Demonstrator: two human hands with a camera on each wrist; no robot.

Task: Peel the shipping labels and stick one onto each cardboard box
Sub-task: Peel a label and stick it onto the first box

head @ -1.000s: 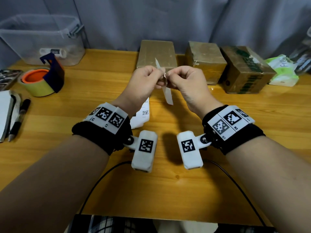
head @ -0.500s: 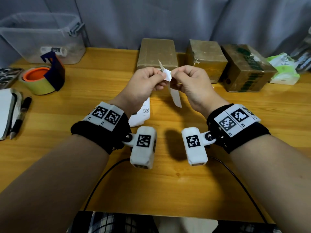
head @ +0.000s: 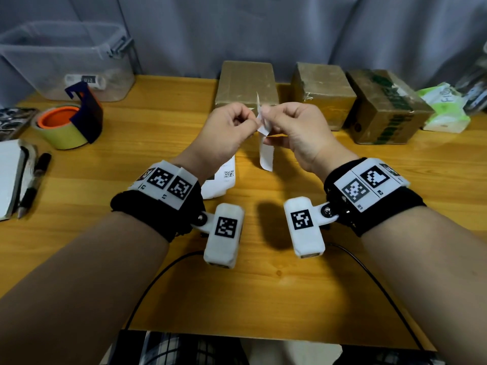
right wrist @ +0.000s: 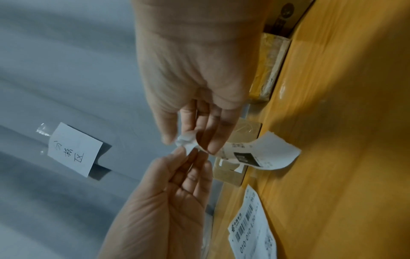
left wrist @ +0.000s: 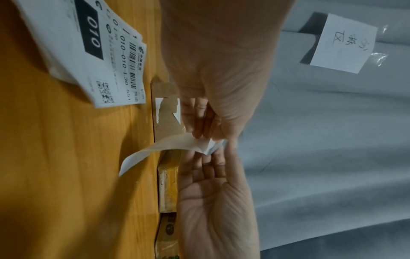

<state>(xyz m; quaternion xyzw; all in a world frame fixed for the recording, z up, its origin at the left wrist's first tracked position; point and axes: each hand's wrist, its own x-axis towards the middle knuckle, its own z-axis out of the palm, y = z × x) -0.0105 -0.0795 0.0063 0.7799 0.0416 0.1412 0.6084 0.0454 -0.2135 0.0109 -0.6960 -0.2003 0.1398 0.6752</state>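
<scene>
Both hands pinch one shipping label (head: 265, 151) at its upper end, the left hand (head: 226, 133) and right hand (head: 295, 130) meeting fingertip to fingertip above the wooden table (head: 263, 285). The strip hangs curled below them (printed side toward the right wrist). A stack of labels (head: 221, 180) lies beneath the left wrist; three cardboard boxes (head: 322, 88) line the far edge.

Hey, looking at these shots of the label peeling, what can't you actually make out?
- Whether the label has split from its backing: fingers cover the pinched corner in every view.
- Small print on the label stack: blurred in both wrist views; the left hand covers part of it in the head view.
- Contents of the clear bin: frosted walls, head view.
</scene>
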